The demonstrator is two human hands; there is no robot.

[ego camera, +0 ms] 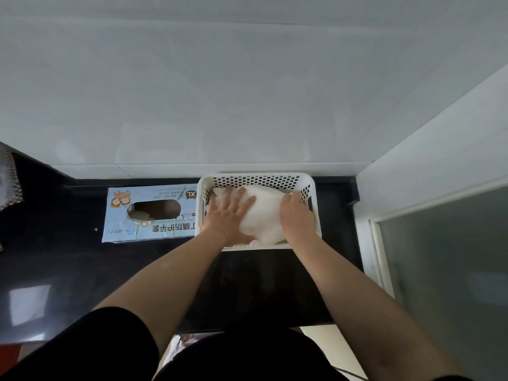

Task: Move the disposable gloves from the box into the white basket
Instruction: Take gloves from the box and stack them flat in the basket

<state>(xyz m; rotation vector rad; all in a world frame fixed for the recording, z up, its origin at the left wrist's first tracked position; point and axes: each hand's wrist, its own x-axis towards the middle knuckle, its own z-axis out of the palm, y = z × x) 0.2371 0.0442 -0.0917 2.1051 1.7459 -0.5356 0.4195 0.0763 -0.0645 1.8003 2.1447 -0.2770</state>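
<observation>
Black counter (68, 270), white basket (255, 177), left hand (229, 213) flat and right hand (295, 215) curled, neither grip clamped, on gloves (265, 213)

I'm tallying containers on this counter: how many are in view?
2. The glove box lies on the black counter, left of the white basket, which touches it. Both hands press gloves down in the basket.

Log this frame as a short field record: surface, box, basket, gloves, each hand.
surface: dark countertop
box: blue glove box, lying flat left of the basket, oval opening up, a few gloves visible inside
basket: white perforated basket, against the wall
gloves: white pile inside the basket
left hand: flat, fingers spread, pressing on the pile
right hand: on the pile's right side
</observation>
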